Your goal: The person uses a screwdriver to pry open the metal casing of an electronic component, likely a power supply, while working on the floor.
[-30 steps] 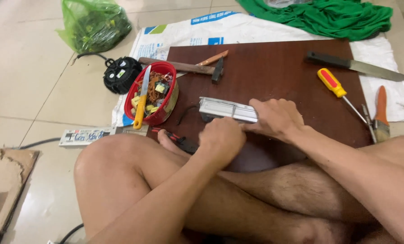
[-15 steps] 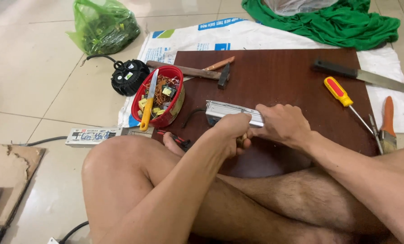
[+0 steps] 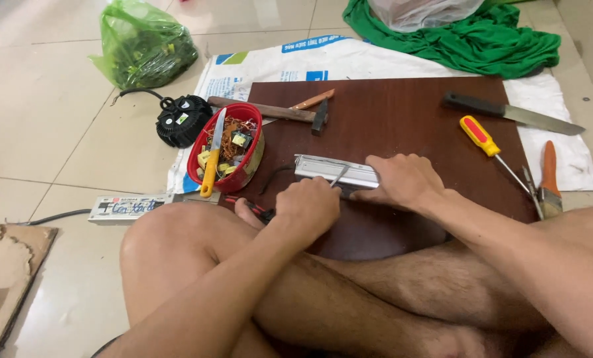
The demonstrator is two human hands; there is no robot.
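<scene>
Fingers (image 3: 389, 174) of the right hand (image 3: 402, 182) press flat on a long metal casing (image 3: 323, 169); left hand (image 3: 310, 209) pinches a thin metal tool (image 3: 338, 176) against it.

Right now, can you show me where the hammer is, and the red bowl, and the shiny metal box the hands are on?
hammer (image 3: 320, 118): head view, on its dark metal head.
red bowl (image 3: 200, 151): head view, on its left rim.
metal box (image 3: 323, 168): head view, on its bare silver top, left of the hands.

Bags, a sack and two labels around the work board

A green plastic bag (image 3: 144, 43) is lying far up-left of the left hand (image 3: 310, 209); a white printed sack (image 3: 270, 69) is spreading beyond both hands, a clear bag (image 3: 422, 12) is sitting far beyond the right hand (image 3: 402, 180), and a white-labelled flat box (image 3: 129, 207) is resting left.
</scene>
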